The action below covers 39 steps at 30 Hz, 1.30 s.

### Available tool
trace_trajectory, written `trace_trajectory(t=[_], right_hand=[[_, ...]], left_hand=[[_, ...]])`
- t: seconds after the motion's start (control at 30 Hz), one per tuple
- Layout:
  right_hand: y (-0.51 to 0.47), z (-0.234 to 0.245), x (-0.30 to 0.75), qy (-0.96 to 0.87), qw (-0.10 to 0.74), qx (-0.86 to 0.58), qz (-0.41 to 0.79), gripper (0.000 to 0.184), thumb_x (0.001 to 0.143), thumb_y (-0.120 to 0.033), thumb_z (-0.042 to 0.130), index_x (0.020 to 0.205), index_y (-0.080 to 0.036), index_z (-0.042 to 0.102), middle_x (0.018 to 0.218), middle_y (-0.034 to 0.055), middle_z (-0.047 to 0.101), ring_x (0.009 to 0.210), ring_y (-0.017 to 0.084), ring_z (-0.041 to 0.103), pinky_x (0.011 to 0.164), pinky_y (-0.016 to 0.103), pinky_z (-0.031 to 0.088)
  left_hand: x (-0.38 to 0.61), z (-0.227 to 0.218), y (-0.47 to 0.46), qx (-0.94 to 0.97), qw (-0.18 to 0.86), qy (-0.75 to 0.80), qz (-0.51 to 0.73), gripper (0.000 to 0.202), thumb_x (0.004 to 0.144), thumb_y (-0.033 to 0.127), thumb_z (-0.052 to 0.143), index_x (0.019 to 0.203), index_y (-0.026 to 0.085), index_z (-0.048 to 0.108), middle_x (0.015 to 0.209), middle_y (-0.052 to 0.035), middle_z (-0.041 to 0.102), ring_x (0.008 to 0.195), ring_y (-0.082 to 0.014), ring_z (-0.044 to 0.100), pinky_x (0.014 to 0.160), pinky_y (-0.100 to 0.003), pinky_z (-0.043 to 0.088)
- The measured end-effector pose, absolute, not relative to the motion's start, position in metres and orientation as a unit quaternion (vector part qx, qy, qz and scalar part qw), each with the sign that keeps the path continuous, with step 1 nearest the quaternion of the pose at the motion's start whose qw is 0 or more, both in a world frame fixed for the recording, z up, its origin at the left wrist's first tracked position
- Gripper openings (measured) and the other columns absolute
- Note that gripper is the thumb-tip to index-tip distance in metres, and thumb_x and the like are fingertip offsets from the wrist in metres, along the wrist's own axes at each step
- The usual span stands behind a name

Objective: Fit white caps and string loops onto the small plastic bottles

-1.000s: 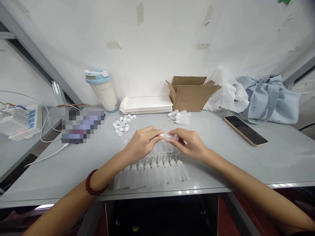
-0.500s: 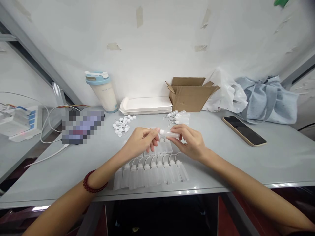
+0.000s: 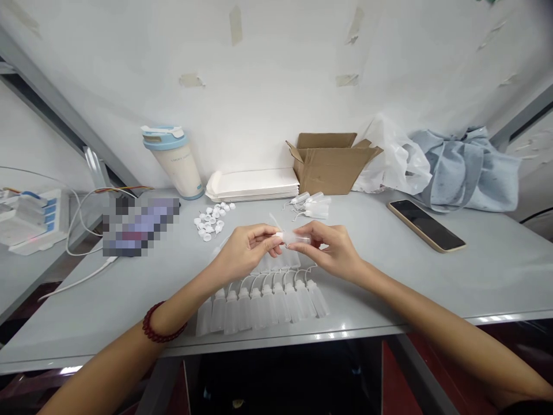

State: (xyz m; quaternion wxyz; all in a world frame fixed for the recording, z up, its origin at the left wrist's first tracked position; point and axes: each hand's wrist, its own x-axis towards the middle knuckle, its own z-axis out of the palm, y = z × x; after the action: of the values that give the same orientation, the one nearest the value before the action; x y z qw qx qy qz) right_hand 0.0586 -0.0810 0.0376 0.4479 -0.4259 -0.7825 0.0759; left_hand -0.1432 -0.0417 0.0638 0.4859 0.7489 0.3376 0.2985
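A small translucent plastic bottle [image 3: 299, 238] lies roughly sideways between my hands above the table. My right hand [image 3: 334, 246] grips its body with thumb and fingers. At the bottle's left end, my left hand [image 3: 247, 249] pinches the white cap [image 3: 279, 235], and a thin white strand sticks up there. Just below is a row of similar capped bottles [image 3: 268, 305] with thin curved stems, lying side by side. Another row behind it is partly hidden by my hands. Loose white caps [image 3: 209, 220] are heaped to the left, and several more bottles [image 3: 314, 206] lie behind my right hand.
At the back stand a blue-lidded cup [image 3: 175, 167], a stack of white trays [image 3: 254, 184], an open cardboard box [image 3: 330, 170], a plastic bag [image 3: 400, 161] and a blue cloth bag [image 3: 475, 173]. A phone [image 3: 427, 225] lies right; a blurred device [image 3: 142, 227] with cables lies left.
The view has shifted slightly. My left fingers have changed their grip around the cap, and the thin strand now points upward. My right hand still holds the bottle.
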Motion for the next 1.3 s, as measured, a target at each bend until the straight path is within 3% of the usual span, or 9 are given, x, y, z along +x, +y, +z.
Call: trace_trajectory(t=[0.13,0.3,0.47,0.63,0.83,1.0,1.17,1.3], right_hand=[[-0.08,0.037,0.058,-0.783,0.453,-0.42,0.075,0.019,0.086,-0.034,0.062,0.09,-0.016,0.058,0.062,-0.0015,0.06,0.047,0.008,0.05,0.046,0.02,0.044],[-0.077,0.029,0.055,-0.817,0.457,-0.346,-0.055,0.003,0.09,-0.021,0.054,0.092,-0.019,0.053,0.083,0.0073,0.066,0.066,0.013,0.061,0.053,0.022,0.049],[-0.078,0.029,0.052,-0.818,0.46,-0.326,-0.112,0.004,0.09,-0.017,0.053,0.092,-0.02,0.053,0.079,0.0064,0.066,0.066,0.014,0.061,0.053,0.023,0.048],[-0.084,0.034,0.05,-0.787,0.494,-0.369,0.007,0.01,0.085,-0.024,0.062,0.082,-0.018,0.054,0.067,0.0022,0.063,0.052,0.01,0.051,0.047,0.022,0.042],[-0.086,0.045,0.048,-0.632,0.526,-0.428,0.375,0.022,0.078,-0.036,0.067,0.075,-0.018,0.056,0.051,-0.0073,0.047,0.04,0.006,0.039,0.036,0.02,0.035],[-0.081,0.048,0.05,-0.527,0.508,-0.372,0.57,0.026,0.075,-0.038,0.071,0.075,-0.017,0.056,0.053,-0.007,0.051,0.036,0.004,0.035,0.031,0.018,0.031],[-0.073,0.045,0.055,-0.529,0.507,-0.388,0.559,0.025,0.077,-0.038,0.068,0.08,-0.017,0.056,0.059,-0.0036,0.058,0.042,0.007,0.046,0.04,0.022,0.04],[-0.054,0.039,0.076,-0.554,0.556,-0.477,0.395,0.023,0.078,-0.037,0.066,0.087,-0.018,0.057,0.069,-0.0005,0.062,0.055,0.01,0.051,0.052,0.026,0.043]], left_hand=[[-0.142,0.066,-0.043,0.735,0.498,0.351,0.297,0.025,0.085,0.037,0.059,0.086,0.014,0.068,0.075,-0.0042,0.068,0.061,-0.0134,0.063,0.058,-0.025,0.056],[-0.142,0.066,-0.041,0.701,0.569,0.356,0.239,0.042,0.086,0.049,0.053,0.067,0.012,0.063,0.066,-0.0044,0.063,0.052,-0.0128,0.06,0.045,-0.024,0.052],[-0.144,0.065,-0.041,0.696,0.583,0.344,0.24,0.039,0.084,0.047,0.058,0.063,0.013,0.06,0.059,-0.001,0.059,0.047,-0.0111,0.057,0.049,-0.025,0.052],[-0.144,0.065,-0.046,0.741,0.517,0.33,0.273,0.031,0.088,0.037,0.054,0.07,0.014,0.063,0.059,-0.0014,0.063,0.055,-0.0124,0.061,0.058,-0.024,0.051],[-0.141,0.06,-0.054,0.828,0.326,0.288,0.353,0.023,0.091,0.026,0.05,0.074,0.016,0.062,0.065,-0.002,0.064,0.062,-0.013,0.059,0.059,-0.025,0.046],[-0.138,0.052,-0.054,0.859,0.207,0.235,0.406,0.016,0.091,0.021,0.049,0.083,0.015,0.062,0.067,-0.0033,0.064,0.063,-0.0132,0.057,0.058,-0.025,0.044],[-0.141,0.053,-0.043,0.855,0.221,0.294,0.366,0.017,0.089,0.027,0.054,0.089,0.015,0.065,0.075,-0.0041,0.068,0.066,-0.0136,0.06,0.061,-0.024,0.047],[-0.155,0.054,-0.021,0.812,0.214,0.395,0.373,0.025,0.085,0.034,0.056,0.095,0.014,0.068,0.094,-0.0078,0.072,0.083,-0.0183,0.066,0.069,-0.026,0.052]])
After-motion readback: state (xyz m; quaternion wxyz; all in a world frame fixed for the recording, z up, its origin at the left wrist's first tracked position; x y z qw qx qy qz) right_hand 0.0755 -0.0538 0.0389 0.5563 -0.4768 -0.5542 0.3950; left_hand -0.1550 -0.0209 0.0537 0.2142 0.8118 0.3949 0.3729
